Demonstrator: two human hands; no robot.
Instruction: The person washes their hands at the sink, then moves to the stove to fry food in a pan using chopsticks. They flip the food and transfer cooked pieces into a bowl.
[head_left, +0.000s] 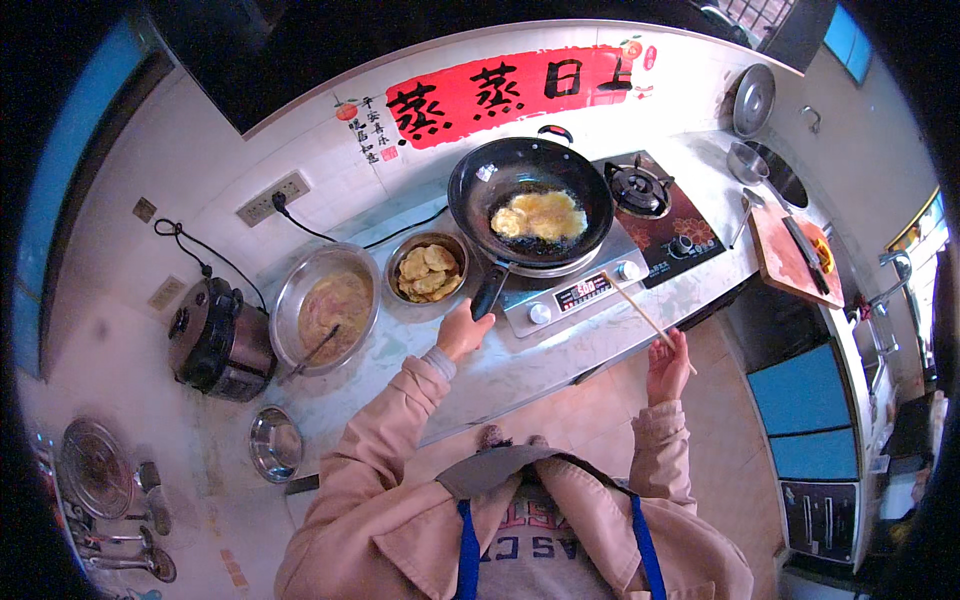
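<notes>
My left hand grips the black handle of a wok. Yellow battered pieces lie in dark oil at the wok's bottom. Under the wok is a silver electric cooktop with a lit display and two knobs. My right hand holds wooden chopsticks, whose tips point up and left toward the cooktop's front panel, outside the wok. Left of the wok stands a metal bowl of fried golden pieces. Beside it, a larger metal basin contains pale batter and a dark-handled utensil.
A gas burner adjoins the wok on the right. Farther right, a knife rests on a cutting board. An electric pressure cooker and a steel bowl stand at left. A black cord runs behind the bowls.
</notes>
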